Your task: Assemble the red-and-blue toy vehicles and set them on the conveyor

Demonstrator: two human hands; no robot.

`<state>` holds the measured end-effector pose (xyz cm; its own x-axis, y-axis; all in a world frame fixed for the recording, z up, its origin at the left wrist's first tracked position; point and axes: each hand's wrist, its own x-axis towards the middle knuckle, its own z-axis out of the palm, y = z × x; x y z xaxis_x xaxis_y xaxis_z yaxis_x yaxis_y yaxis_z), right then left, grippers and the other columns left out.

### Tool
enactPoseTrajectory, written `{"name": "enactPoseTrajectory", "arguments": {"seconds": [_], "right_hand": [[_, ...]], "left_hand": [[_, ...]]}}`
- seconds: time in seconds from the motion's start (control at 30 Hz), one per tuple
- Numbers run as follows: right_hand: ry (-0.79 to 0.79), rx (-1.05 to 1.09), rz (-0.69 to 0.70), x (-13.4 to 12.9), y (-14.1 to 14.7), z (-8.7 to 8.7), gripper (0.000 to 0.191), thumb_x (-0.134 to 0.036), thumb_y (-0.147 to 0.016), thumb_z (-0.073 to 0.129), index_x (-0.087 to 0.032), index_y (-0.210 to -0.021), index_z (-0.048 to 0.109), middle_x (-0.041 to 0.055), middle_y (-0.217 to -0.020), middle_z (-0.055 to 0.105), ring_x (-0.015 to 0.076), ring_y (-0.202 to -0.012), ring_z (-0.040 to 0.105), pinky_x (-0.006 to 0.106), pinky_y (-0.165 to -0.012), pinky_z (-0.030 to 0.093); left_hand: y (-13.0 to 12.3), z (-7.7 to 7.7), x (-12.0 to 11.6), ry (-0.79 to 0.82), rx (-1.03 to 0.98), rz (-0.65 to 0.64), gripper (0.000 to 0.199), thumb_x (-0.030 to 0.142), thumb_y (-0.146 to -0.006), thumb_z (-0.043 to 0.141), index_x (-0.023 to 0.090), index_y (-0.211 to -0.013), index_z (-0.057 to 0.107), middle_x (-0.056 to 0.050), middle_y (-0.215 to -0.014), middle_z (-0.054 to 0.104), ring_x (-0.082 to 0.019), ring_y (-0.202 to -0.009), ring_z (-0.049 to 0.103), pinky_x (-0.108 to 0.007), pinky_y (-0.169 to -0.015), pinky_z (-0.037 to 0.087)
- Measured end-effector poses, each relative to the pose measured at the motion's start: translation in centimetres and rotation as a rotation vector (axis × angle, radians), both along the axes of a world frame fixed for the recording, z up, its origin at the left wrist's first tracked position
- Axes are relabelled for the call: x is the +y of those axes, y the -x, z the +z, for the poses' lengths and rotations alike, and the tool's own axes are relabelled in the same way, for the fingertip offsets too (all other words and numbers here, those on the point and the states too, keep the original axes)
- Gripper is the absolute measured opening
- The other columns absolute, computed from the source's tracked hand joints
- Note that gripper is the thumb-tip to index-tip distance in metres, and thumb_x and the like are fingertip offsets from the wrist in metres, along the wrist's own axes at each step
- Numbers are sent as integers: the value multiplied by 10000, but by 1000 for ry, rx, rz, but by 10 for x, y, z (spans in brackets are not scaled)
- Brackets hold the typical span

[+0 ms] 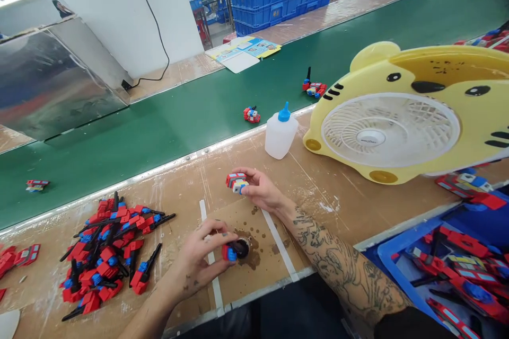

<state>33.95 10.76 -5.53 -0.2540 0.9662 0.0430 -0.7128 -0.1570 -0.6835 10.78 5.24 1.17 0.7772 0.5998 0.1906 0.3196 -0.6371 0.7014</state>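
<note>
My left hand (202,255) pinches a red and blue toy arm (228,253) between thumb and fingers. The arm's black part reaches over a small dark round cup or hole (243,248) in the worktop; I cannot tell whether it touches. Dark wet spots (254,260) surround that spot. Slightly farther off, my right hand (261,189) is closed on a red, white and blue toy robot body (237,183), held above the brown surface. To the left lies a heap of red and blue toy arms with black rods (107,246).
A white bottle with a blue nozzle (281,135) stands beyond my right hand. At the right are a yellow fan (392,116) and a blue crate (392,254) of toy parts. A green conveyor belt (178,111) carrying toy pieces (252,114) runs behind.
</note>
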Motion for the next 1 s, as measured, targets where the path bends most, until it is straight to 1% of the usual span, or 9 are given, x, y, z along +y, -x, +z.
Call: {"name": "enactPoseTrajectory", "arguments": {"seconds": [0.13,0.2,0.23,0.33,0.5,0.67,0.8,0.9,1.0], "right_hand": [[-70,-52,42,-6,7,-3,586,-206,-598,899,-206,-1137,669,59,-1049,718,177,-935,667,280,-832,497],[-105,-67,47,-7,9,-5,621,-196,-599,906,-219,-1166,651,56,-1058,713,175,-945,666,275,-829,496],[-122,-70,42,-7,10,-5,625,-194,-607,905,-225,-1175,646,52,-1065,708,169,-949,664,266,-826,494],[-155,-86,20,-7,11,-7,599,-200,-636,896,-235,-1178,643,44,-1083,689,158,-955,659,253,-828,492],[-190,-167,34,-7,11,-9,580,-223,-660,888,-235,-1178,627,55,-1099,677,175,-975,655,282,-840,511],[-243,-352,0,-8,11,-14,593,-228,-693,858,-232,-1224,595,72,-1159,670,202,-1060,648,347,-952,511],[-353,-658,-189,-10,12,-14,590,-258,-745,810,-229,-1287,580,98,-1225,653,240,-1102,636,394,-982,510],[-541,-940,-376,-16,16,-9,538,-208,-809,720,-247,-1323,567,97,-1266,632,251,-1145,604,414,-1008,492],[-662,-1057,-514,-22,24,-3,526,-166,-858,622,-269,-1366,529,96,-1245,632,251,-1155,590,417,-999,498]], "left_hand": [[-1,-19,11,351,-442,429,373,227,-795,780,238,-1154,681,-65,-1081,679,-192,-976,652,-292,-883,514],[-5,-27,19,467,-591,577,423,240,-778,797,224,-1183,677,-66,-1079,699,-185,-966,665,-278,-879,518],[-7,-29,23,503,-629,616,447,245,-764,810,215,-1190,678,-67,-1072,705,-185,-964,666,-274,-874,520],[-14,-30,33,538,-658,651,482,262,-729,835,196,-1184,691,-76,-1079,708,-196,-981,662,-283,-879,523],[-21,-31,44,498,-579,602,434,300,-739,821,199,-1148,715,-86,-1106,689,-226,-1016,653,-332,-927,521],[-24,-41,48,424,-499,621,416,316,-771,797,201,-1160,708,-84,-1098,685,-233,-1030,644,-340,-948,508],[-35,-45,43,463,-523,657,399,350,-817,741,178,-1171,673,-96,-1162,671,-241,-1065,644,-343,-963,507],[-54,-48,38,444,-575,699,519,306,-750,788,172,-1215,600,-110,-1207,645,-253,-1131,622,-363,-1016,480],[-76,-51,37,382,-601,799,626,291,-711,802,183,-1268,538,-121,-1208,640,-258,-1145,619,-363,-994,492]]}}
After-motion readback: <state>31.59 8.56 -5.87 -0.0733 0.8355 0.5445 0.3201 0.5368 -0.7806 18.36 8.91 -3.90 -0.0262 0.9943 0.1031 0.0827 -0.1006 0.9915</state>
